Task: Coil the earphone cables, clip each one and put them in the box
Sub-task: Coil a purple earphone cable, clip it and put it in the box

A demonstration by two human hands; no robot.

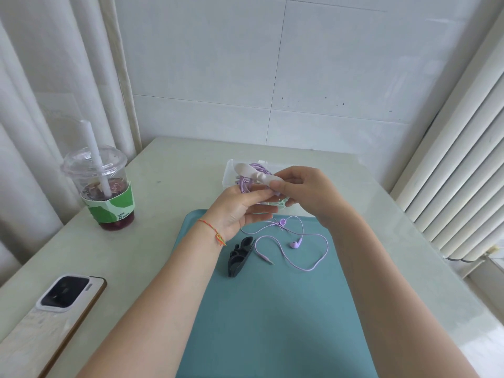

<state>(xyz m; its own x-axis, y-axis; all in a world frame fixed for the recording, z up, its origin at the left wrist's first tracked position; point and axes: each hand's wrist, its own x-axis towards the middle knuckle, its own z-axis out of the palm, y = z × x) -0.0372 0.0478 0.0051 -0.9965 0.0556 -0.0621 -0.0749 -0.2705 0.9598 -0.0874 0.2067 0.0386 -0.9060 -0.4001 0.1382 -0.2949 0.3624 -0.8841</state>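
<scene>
Lilac coil [252, 177] sits pinched in the left hand [240, 211] so the right hand [302, 190] can squeeze the white clip [253, 173] over it (box [227, 174] waits just behind).

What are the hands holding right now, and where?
Left hand holds the purple coil at its near edge; right hand pinches the white clip at its handle end.

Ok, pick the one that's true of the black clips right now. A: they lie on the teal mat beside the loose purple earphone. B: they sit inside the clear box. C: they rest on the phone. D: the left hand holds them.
A: the black clips lie on the teal mat, just left of the loose purple earphone and its plug, untouched by either hand.
</scene>
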